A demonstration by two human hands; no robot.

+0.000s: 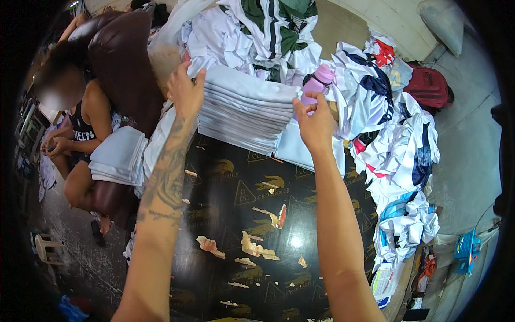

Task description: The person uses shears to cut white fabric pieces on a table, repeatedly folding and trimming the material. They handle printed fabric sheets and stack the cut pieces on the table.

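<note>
A tall stack of neatly folded white cloth (241,110) lies at the far side of the dark table, its layered folds facing me. My left hand (185,91) is at the stack's upper left corner, thumb and fingers apart. At the upper right corner is my right hand (315,121), its thumb tip against or very near the cloth edge and its fingers bent but apart from the thumb. Neither hand visibly grips anything. Under my right hand lies another flat white folded cloth (300,145). A pink bottle (320,77) stands just behind that hand.
The dark tabletop (214,284) has several peeled patches. Heaped white and green garments (225,40) lie beyond the stack, more white and navy ones (410,139) along the right. A person (96,112) sits at left beside another folded white stack (119,155). A red backpack (426,86) is far right.
</note>
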